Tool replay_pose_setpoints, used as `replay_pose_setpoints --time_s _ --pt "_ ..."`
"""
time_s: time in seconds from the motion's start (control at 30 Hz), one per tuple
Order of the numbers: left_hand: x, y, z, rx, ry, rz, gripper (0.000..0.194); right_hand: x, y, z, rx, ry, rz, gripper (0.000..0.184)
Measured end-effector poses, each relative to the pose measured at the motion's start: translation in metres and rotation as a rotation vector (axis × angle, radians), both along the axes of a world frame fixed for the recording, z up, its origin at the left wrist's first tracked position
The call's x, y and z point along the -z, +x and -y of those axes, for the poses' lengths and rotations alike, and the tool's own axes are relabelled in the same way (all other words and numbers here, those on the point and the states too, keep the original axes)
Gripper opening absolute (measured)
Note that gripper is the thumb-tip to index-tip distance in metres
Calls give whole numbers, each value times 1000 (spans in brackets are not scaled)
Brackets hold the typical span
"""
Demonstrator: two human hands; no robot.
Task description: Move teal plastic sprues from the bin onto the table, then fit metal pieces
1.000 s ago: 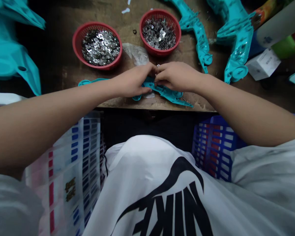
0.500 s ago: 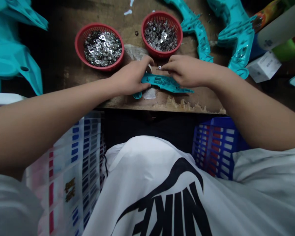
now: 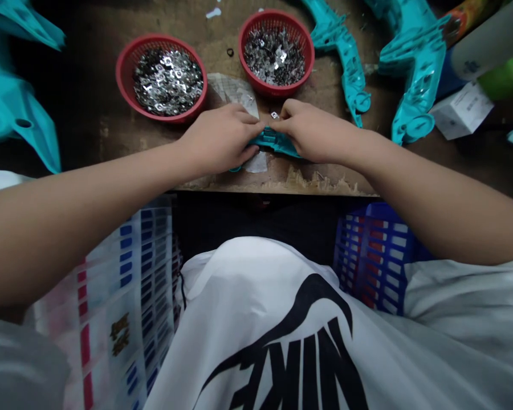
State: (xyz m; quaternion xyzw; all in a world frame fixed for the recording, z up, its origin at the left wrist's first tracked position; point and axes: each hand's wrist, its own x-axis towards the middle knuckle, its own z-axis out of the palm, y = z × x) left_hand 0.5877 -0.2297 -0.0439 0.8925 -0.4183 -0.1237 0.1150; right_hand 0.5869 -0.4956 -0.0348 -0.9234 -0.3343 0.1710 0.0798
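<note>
A teal molded plastic part (image 3: pixel 277 143) lies near the table's front edge, partly covered by both hands. My left hand (image 3: pixel 224 138) grips its left end, thumb at the near side and fingers over the top. My right hand (image 3: pixel 305 130) is closed over its right portion, fingertips pressed near the middle of the part; anything small under them is hidden. Just beyond the right fingertips lies a small metal clip (image 3: pixel 275 115). Two red baskets stand behind the hands: the left basket (image 3: pixel 118 77) and the right basket (image 3: pixel 310 60) both hold many small metal pieces.
More teal parts lie at the back right (image 3: pixel 353 77) and far right (image 3: pixel 419 91), with others at the left (image 3: pixel 17 108). A white box (image 3: pixel 464 111) sits at the right. Below the table stand a white crate (image 3: pixel 154 267) and a blue crate (image 3: pixel 370 250).
My right hand has moved left along the teal part, its fingertips now pressing near the middle beside the left fingers. The view has shifted slightly.
</note>
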Motion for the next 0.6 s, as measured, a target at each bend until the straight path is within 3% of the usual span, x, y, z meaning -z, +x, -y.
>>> replay_pose_setpoints --time_s 0.1,0.3,0.47,0.6 --pt "-1 -3 1 -10 56 36 48 -5 -5 -5 15 -11 17 50" --pt "7 -3 -1 -40 -80 -10 46 -18 -11 -15 99 -61 11 53" --pt "12 -2 -2 -61 -120 -28 51 7 -3 -5 137 109 84 43" --pt "6 -1 3 -76 3 2 48 19 0 0 137 192 104 44"
